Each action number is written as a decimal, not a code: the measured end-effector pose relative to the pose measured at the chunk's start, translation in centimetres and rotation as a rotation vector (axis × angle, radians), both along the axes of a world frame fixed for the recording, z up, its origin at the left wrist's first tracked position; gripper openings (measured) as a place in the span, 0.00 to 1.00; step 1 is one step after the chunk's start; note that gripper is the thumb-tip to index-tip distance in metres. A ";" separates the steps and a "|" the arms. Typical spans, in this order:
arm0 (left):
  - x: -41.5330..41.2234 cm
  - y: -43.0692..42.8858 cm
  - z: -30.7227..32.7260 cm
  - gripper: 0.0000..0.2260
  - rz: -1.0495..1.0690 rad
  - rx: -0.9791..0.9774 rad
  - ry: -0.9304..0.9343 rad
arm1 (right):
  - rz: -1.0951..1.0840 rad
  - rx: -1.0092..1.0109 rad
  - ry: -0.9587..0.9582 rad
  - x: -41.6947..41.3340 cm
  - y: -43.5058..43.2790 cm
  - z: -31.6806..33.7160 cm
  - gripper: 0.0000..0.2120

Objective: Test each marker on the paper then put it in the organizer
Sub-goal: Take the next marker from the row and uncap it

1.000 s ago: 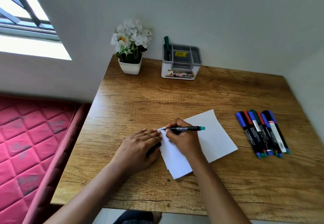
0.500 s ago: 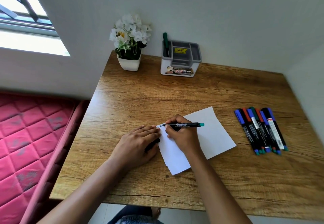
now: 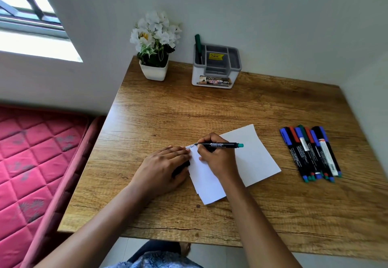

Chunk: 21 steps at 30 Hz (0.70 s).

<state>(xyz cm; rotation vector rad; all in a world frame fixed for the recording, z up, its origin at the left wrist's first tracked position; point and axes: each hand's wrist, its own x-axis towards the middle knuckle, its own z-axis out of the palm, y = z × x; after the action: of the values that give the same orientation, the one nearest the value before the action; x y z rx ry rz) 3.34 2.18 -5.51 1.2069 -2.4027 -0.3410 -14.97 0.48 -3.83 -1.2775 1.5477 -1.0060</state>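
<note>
The fingers (image 3: 203, 149) of my right hand (image 3: 218, 160) are clenched in a writing grip around a slim black marker with a teal end (image 3: 220, 145). It lies almost level just right of the middle of the frame, teal end to the right, its tip down on the upper left corner of the white sheet of paper (image 3: 252, 158), where a short scribble shows.

The fingers (image 3: 178, 152) of my left hand (image 3: 165, 167) are straight and flat, pressing on the paper's left edge. A small black thing (image 3: 181, 168) shows under the thumb side of that hand; I cannot tell what it is.

The paper sits at a slant on the brown wood-grain surface (image 3: 210, 110).

At the right of the frame, well apart from the paper, a bunch of black markers with blue, red and green caps (image 3: 310, 154) lies side by side.

At the top centre, against the wall, stands the grey and white plastic organizer (image 3: 216, 68), with one dark green marker (image 3: 198, 43) upright in its left compartment. Just left of it is a white square pot of white flowers (image 3: 154, 71).

A pink quilted mattress (image 3: 31, 152) fills the lower left, and a window (image 3: 27, 15) the upper left corner.
</note>
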 end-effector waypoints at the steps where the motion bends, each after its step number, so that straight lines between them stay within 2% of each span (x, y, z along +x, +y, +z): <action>1: 0.0 0.0 0.0 0.17 0.000 0.004 0.000 | 0.001 -0.003 0.006 0.0 0.0 0.0 0.03; 14: 0.0 0.0 0.0 0.17 0.005 0.009 0.015 | -0.018 0.010 0.017 0.0 0.0 0.0 0.09; 21: -0.1 -0.1 0.0 0.17 0.001 -0.025 0.037 | -0.020 -0.005 0.015 0.1 0.0 0.0 0.06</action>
<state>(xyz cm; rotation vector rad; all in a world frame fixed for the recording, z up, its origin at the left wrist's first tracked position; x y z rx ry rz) 3.21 2.07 -5.50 1.1805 -2.3674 -0.3294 -14.86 0.49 -3.79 -1.2780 1.5727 -1.0162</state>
